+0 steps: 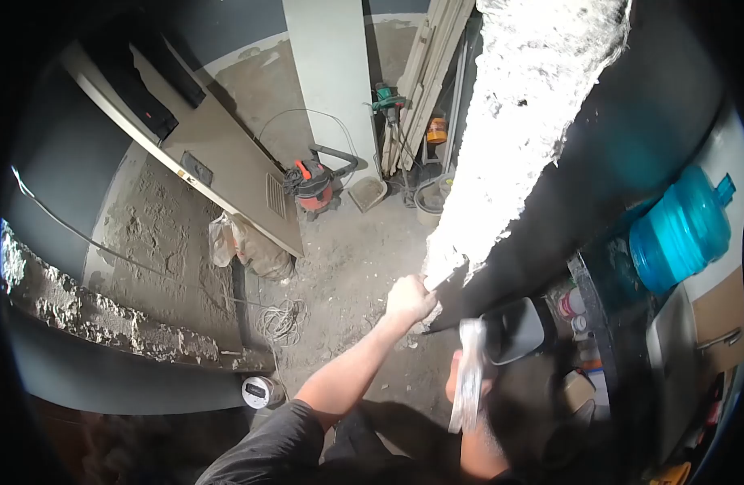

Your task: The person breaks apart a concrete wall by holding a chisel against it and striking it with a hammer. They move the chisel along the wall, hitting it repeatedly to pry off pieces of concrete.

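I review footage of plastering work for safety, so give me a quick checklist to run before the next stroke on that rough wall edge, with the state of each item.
1. Left hand has a firm hold on the trowel: ok, fist closed around the handle.
2. Trowel blade meets the rough wall edge: ok, it touches the lower end.
3. Right hand has its board level: cannot tell, blurred.
4. Bucket within reach: ok, just beside the right hand.
5. Floor free of trip hazards: not ok, a coiled cable lies loose nearby.
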### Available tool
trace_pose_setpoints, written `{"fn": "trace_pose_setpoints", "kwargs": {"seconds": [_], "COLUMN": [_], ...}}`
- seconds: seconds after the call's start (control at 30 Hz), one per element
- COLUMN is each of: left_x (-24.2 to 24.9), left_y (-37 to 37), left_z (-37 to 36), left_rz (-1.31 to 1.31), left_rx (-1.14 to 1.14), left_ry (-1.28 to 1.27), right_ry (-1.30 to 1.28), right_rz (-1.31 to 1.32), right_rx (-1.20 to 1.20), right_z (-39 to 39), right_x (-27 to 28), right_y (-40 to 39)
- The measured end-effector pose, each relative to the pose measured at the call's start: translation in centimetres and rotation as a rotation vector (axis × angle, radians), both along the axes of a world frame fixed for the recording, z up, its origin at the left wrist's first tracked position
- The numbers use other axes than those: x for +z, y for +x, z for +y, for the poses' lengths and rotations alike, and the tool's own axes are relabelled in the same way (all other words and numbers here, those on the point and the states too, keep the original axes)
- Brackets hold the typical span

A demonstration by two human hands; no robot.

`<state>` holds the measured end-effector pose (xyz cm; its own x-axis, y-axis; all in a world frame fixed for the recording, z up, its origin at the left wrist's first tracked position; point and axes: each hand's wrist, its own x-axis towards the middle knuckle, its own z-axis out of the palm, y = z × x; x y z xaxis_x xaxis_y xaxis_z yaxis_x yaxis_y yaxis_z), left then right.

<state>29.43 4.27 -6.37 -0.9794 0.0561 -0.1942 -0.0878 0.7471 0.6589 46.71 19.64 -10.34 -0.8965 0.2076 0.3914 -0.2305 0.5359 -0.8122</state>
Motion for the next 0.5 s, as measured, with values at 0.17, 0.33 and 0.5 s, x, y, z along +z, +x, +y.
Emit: {"fn": "trace_pose_setpoints", "kwargs": {"seconds": [0.17, 0.33, 0.5], "left_x": [-0.7, -5.0, -2.5], "left_y": [3.2, 4.1, 1.5], "left_z": [-0.9, -1.9, -2.2], "left_rz": [-0.046, 0.234, -0.399], "left_rx": [-0.069, 0.083, 0.045], "left_ry": [0.319, 0.545, 1.345], "right_ry": [-0.268, -0.004, -0.320], "right_rz": [-0.231, -0.160, -0.439], "right_rx": [0.025, 0.019, 0.068], "right_z": [1.3, 1.5, 2.2], "right_x": [-4.2, 1.5, 0.0], "right_y": [1.0, 3.1, 4.7]}}
